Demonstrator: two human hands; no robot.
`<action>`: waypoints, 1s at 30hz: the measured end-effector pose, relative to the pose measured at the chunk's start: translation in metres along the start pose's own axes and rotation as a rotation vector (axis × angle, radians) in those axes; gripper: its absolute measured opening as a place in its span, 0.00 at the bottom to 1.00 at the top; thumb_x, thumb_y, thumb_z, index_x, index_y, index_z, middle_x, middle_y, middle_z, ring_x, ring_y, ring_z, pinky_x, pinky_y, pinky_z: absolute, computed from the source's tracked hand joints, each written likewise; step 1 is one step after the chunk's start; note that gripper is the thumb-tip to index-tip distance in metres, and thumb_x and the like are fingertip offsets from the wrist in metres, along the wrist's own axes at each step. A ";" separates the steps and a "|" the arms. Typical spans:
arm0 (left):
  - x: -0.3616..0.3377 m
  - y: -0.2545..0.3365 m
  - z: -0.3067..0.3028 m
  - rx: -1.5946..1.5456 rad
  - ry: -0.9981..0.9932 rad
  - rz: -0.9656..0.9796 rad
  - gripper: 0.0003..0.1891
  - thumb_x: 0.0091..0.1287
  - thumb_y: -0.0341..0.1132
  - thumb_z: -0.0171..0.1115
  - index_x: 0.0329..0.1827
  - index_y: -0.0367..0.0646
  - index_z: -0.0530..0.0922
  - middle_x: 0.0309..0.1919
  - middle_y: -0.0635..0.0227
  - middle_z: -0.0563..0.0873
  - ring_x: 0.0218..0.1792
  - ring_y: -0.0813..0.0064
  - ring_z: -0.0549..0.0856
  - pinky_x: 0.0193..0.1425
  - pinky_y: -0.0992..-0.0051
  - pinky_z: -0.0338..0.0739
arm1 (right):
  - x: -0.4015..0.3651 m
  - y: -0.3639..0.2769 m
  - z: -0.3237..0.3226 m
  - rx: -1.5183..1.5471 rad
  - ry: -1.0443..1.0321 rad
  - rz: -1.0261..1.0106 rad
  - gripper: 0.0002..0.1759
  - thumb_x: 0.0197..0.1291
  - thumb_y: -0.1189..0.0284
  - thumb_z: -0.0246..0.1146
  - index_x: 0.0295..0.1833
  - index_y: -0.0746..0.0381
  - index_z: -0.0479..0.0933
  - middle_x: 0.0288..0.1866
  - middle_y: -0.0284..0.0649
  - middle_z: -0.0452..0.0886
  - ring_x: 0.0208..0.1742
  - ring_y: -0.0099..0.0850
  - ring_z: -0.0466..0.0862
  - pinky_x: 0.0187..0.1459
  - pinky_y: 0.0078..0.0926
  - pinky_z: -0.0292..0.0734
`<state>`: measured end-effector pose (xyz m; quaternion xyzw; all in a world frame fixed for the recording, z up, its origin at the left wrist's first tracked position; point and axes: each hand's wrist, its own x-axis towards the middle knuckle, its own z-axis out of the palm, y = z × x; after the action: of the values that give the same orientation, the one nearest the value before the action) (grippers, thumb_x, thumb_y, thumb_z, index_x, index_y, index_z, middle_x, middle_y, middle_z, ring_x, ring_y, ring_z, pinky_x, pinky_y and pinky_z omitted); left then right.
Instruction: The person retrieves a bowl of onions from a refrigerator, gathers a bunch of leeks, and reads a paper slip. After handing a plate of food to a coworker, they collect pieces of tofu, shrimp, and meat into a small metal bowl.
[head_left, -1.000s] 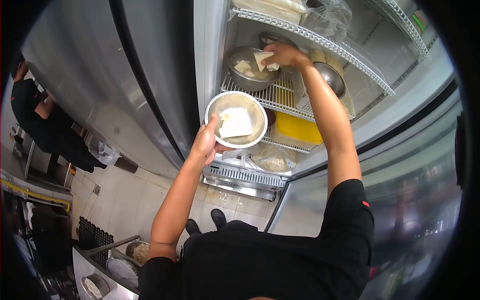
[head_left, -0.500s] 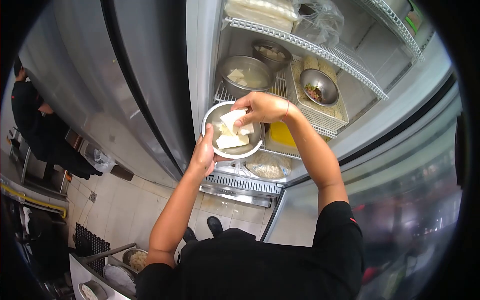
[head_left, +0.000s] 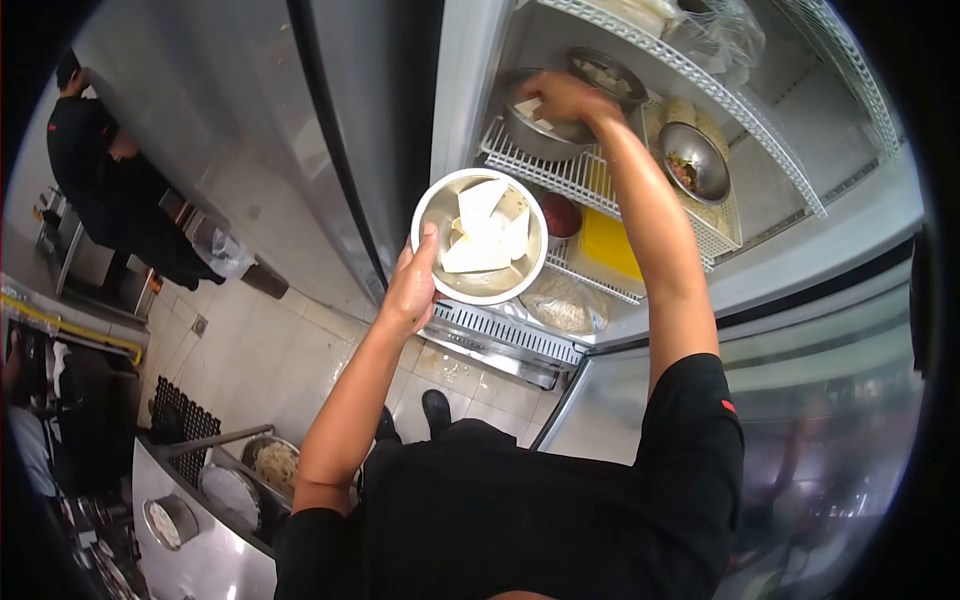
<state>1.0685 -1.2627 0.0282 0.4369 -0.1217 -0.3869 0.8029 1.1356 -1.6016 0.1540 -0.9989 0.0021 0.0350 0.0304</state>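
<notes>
My left hand (head_left: 411,285) grips the rim of a round metal bowl (head_left: 433,268) in front of the open fridge. Several white blocks (head_left: 482,240) lie inside this bowl. My right hand (head_left: 562,98) reaches into a larger metal bowl (head_left: 548,141) on the fridge's wire shelf. Its fingers are bent down at white pieces (head_left: 530,112) there; the fingertips are partly hidden, so whether they hold a piece is unclear. Behind it stands another metal bowl (head_left: 625,84) with white pieces.
A small bowl with colourful bits (head_left: 684,172) rests in a white basket (head_left: 722,228). Lower down are a yellow container (head_left: 610,245) and a clear bag (head_left: 565,305). A co-worker (head_left: 95,170) stands at left. The open glass door (head_left: 800,400) is at right.
My right hand has left the held bowl and moved up into the larger bowl on the shelf. The view has shifted; the held bowl is still in my left hand.
</notes>
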 end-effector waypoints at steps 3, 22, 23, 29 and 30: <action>-0.013 0.001 -0.007 -0.015 -0.007 0.006 0.29 0.73 0.51 0.44 0.68 0.38 0.58 0.59 0.59 0.71 0.56 0.73 0.74 0.55 0.74 0.74 | 0.001 -0.001 0.003 -0.020 0.036 0.020 0.24 0.44 0.73 0.69 0.51 0.57 0.77 0.50 0.43 0.80 0.53 0.39 0.78 0.53 0.32 0.72; -0.030 -0.039 -0.030 0.021 0.140 -0.001 0.31 0.72 0.53 0.45 0.68 0.38 0.57 0.58 0.58 0.72 0.54 0.72 0.75 0.51 0.74 0.76 | -0.037 0.014 -0.003 0.456 0.470 0.216 0.21 0.53 0.64 0.65 0.50 0.63 0.75 0.36 0.42 0.83 0.37 0.31 0.81 0.41 0.27 0.74; -0.031 -0.044 -0.034 0.026 0.150 0.030 0.32 0.71 0.54 0.45 0.69 0.39 0.56 0.56 0.59 0.73 0.52 0.73 0.76 0.44 0.75 0.79 | -0.055 -0.003 -0.008 0.609 0.535 0.232 0.19 0.55 0.66 0.64 0.50 0.64 0.75 0.36 0.40 0.84 0.35 0.28 0.81 0.40 0.25 0.74; -0.050 -0.055 -0.046 0.050 0.264 -0.003 0.31 0.71 0.56 0.44 0.68 0.44 0.55 0.50 0.61 0.75 0.36 0.79 0.80 0.23 0.80 0.77 | -0.135 -0.126 0.041 1.088 0.119 -0.055 0.12 0.61 0.71 0.62 0.48 0.67 0.75 0.34 0.37 0.83 0.36 0.21 0.81 0.37 0.19 0.76; -0.056 -0.056 -0.050 0.054 0.256 -0.025 0.31 0.71 0.57 0.44 0.67 0.44 0.56 0.50 0.61 0.75 0.37 0.79 0.81 0.25 0.79 0.78 | -0.136 -0.145 0.062 1.094 0.068 -0.071 0.12 0.61 0.71 0.62 0.47 0.67 0.76 0.34 0.38 0.83 0.36 0.22 0.81 0.37 0.20 0.76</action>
<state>1.0289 -1.2095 -0.0374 0.5057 -0.0231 -0.3345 0.7949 0.9962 -1.4531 0.1107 -0.8375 -0.0126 -0.0048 0.5463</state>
